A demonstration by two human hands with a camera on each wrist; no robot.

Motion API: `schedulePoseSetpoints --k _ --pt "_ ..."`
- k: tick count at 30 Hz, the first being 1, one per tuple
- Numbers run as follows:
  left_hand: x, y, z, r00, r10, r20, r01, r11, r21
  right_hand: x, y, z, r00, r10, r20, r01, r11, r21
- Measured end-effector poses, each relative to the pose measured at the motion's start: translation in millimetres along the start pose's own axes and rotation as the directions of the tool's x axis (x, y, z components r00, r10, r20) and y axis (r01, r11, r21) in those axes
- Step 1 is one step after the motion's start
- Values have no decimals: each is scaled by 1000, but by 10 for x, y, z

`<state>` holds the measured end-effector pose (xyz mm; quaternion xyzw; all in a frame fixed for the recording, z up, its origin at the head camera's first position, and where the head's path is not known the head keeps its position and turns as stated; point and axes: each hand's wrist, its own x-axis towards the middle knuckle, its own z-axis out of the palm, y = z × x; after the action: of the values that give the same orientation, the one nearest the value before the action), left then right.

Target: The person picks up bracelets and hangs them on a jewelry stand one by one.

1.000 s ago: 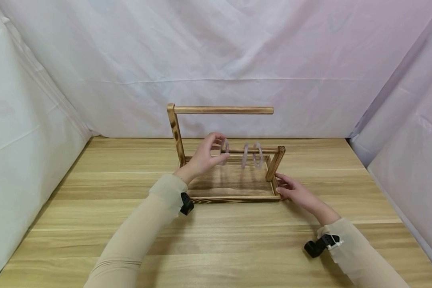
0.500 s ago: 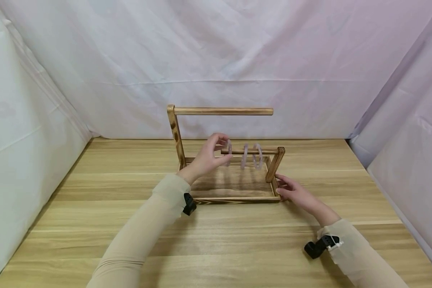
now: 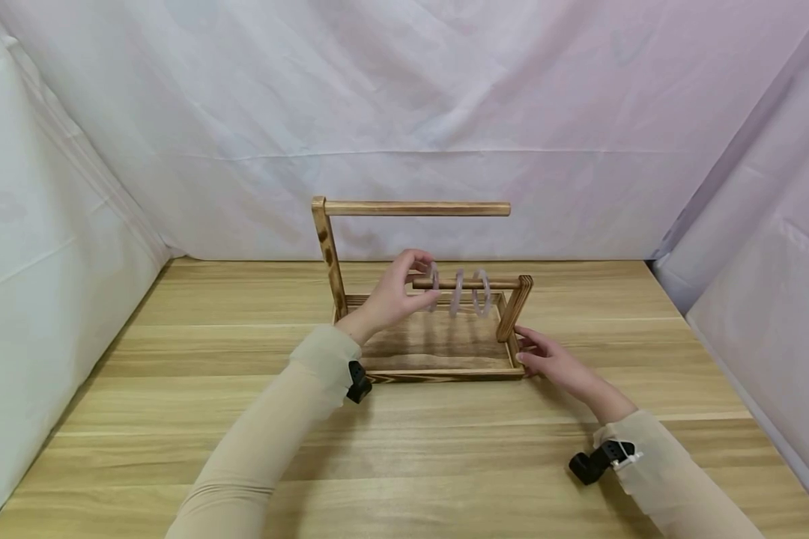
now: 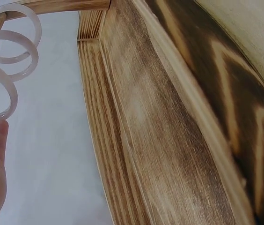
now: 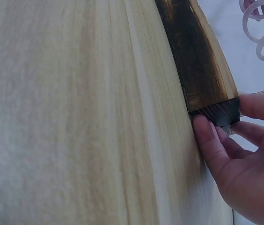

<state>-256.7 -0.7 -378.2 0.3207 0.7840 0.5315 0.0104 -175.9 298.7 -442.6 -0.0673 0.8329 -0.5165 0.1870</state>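
Note:
A brown wooden rack with a tray base stands on the table, its lower bar reaching left from a short post. Three pale, translucent bangles hang around that bar. My left hand pinches the leftmost bangle near the bar's free end, the bar passing through it. Further right hang the middle bangle and the right bangle, apart from the hand. My right hand grips the tray's near right corner, thumb and fingers on either side of the dark end in the right wrist view.
An upper bar extends right from the rack's tall left post, above the left hand. Wood-grain table surrounds the rack. White cloth hangs behind it and at both sides.
My left hand has moved slightly right, carrying the leftmost bangle further along the lower bar from its free end. The right hand and the rack stay nearly where they were.

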Motion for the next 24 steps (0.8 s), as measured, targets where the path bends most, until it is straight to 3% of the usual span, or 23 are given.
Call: schedulePoseSetpoints --k 9,24 --pt "26 -18 43 1000 19 4 -19 1000 14 18 24 -8 1000 0 12 0 1000 -2" --pt "31 -21 98 1000 -8 -4 8 1000 17 16 34 -16 1000 6 7 -6 1000 -10"
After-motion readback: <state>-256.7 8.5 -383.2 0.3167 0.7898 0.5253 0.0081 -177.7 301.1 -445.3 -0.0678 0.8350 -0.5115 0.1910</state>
